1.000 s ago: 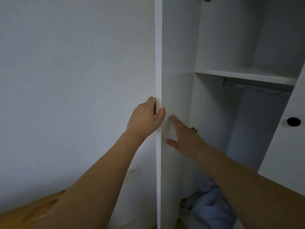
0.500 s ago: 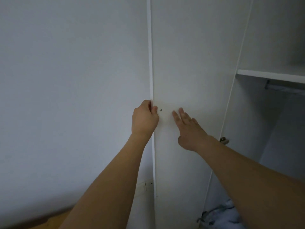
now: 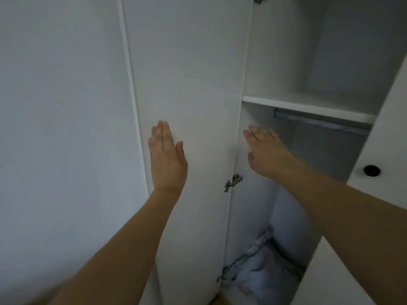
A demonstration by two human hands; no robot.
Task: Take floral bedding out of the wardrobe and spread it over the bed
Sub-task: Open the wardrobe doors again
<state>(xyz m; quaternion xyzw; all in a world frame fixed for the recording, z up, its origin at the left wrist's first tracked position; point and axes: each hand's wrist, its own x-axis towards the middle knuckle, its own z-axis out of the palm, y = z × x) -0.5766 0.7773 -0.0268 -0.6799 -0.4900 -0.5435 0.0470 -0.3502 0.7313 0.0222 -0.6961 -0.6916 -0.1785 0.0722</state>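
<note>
Dim grey light filled the room, with a bare white wall [image 3: 61,128] taking up the whole left side. Nearest to where I stood, two bare forearms reached up and forward toward the white wardrobe [image 3: 286,51].

Her left hand [image 3: 167,160] was spread flat, fingers straight and close together, thumb out to the side, with the palm toward the inner face of the open left door [image 3: 189,62]. It held nothing; whether the palm was pressing on the panel or just off it, I could not tell. That door was swung back toward the wall, its edge a pale strip running up beside the plaster.

The right hand [image 3: 266,153] was also opened wide and empty, fingers stretched forward, raised in the opening just right of the door's hinge side. A metal hinge [image 3: 233,182] sat on the door edge below and between the two hands, and another one [image 3: 223,275] showed lower down.

On the right, the other door [image 3: 387,150] stood open as well, a round black knob [image 3: 371,170] on it.

Deeper in, a white shelf [image 3: 308,107] crossed the wardrobe, and a metal hanging rail [image 3: 321,122] ran just beneath it. The space above the shelf lay in shadow.

Down at the bottom of the wardrobe, under the right forearm, the floral bedding [image 3: 262,271] lay crumpled in a pale heap with faint pink and grey markings, well apart from both hands.
</note>
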